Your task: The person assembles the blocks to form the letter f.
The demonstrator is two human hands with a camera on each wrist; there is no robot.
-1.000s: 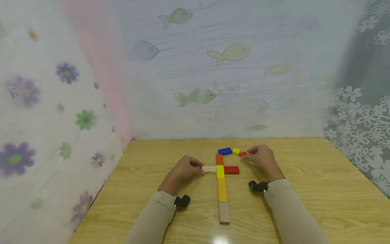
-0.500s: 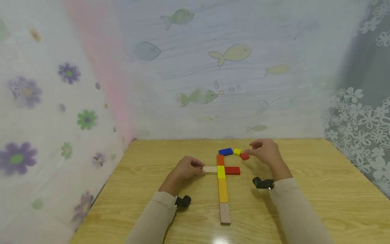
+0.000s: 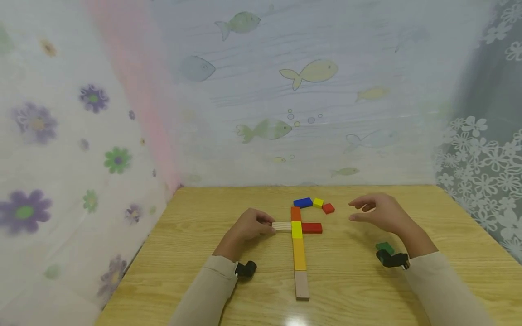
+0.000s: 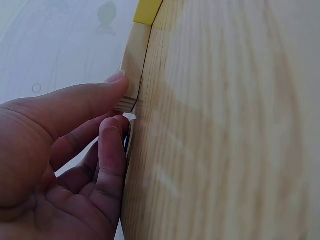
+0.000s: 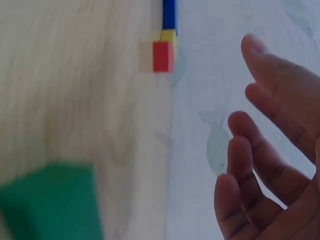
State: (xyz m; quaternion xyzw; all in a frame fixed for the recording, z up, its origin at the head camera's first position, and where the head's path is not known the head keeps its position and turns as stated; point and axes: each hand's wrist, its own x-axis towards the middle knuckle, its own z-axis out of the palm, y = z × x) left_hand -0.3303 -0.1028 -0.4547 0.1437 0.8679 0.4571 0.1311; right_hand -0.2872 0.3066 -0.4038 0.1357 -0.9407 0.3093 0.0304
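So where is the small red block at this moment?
In the head view the small red block lies on the wooden table, right of centre, just right of the small yellow block and apart from the right hand.

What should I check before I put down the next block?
1. Left hand steadies the pale block: ok, fingertips pinch its end.
2. Right hand free: ok, fingers relaxed and holding nothing.
3. Small red block let go: ok, it lies on the table beside the small yellow block.
4. Long column straight: ok, orange block down to the tan block line up.
5. Green block within reach: ok, it sits by the right wrist.
6. Pale block flush against the yellow centre block: cannot tell.
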